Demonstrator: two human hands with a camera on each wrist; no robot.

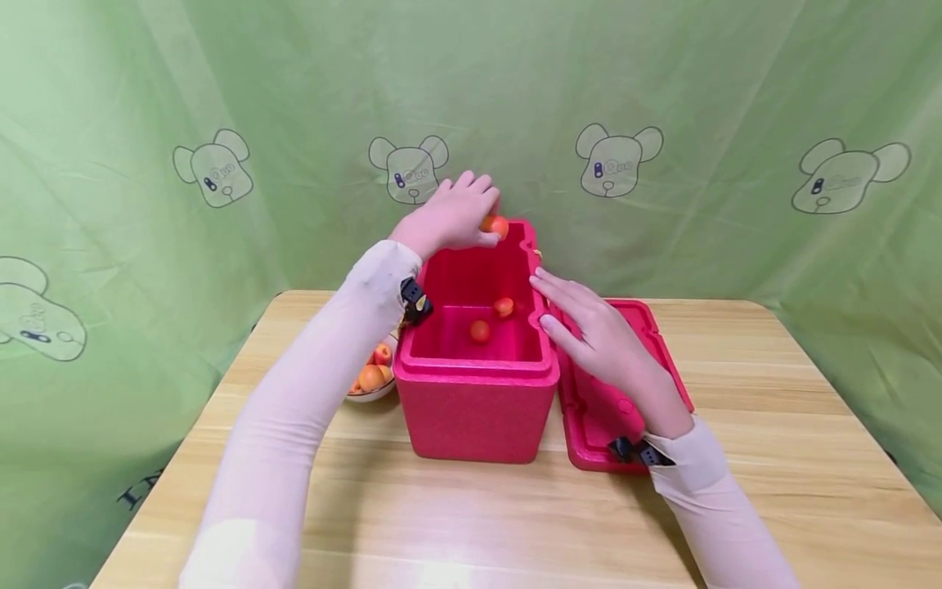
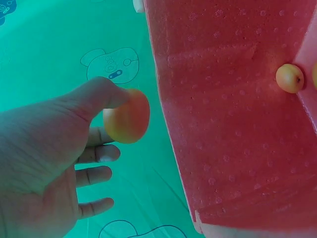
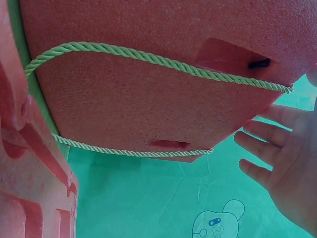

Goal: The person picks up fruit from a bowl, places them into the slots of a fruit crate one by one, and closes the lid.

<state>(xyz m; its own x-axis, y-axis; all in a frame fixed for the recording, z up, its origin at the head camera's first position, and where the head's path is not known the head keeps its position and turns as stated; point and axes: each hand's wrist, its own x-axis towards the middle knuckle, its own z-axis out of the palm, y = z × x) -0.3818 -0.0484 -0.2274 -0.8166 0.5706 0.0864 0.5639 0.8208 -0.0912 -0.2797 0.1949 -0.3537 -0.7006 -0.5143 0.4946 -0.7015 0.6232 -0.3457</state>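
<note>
In the head view, a deep red foam box (image 1: 482, 372) stands lidless on the table. My left hand (image 1: 456, 213) is above its far left part, pinching an apricot (image 2: 128, 116) between thumb and fingers, as the left wrist view shows. Two loose apricots lie on the box floor, one apricot (image 1: 480, 331) nearer and another apricot (image 1: 504, 307) farther back. Against the right rim of the box rests my right hand (image 1: 599, 335), its fingers fairly straight. From the right wrist, a twisted yellow-green rope (image 3: 148, 57) runs along the box's side.
A bowl (image 1: 370, 396) with several apricots stands left of the box, partly hidden by my left sleeve. The red lid (image 1: 599, 421) lies to the right, under my right forearm. Behind the wooden table (image 1: 456, 523) hangs a green curtain (image 1: 515, 74).
</note>
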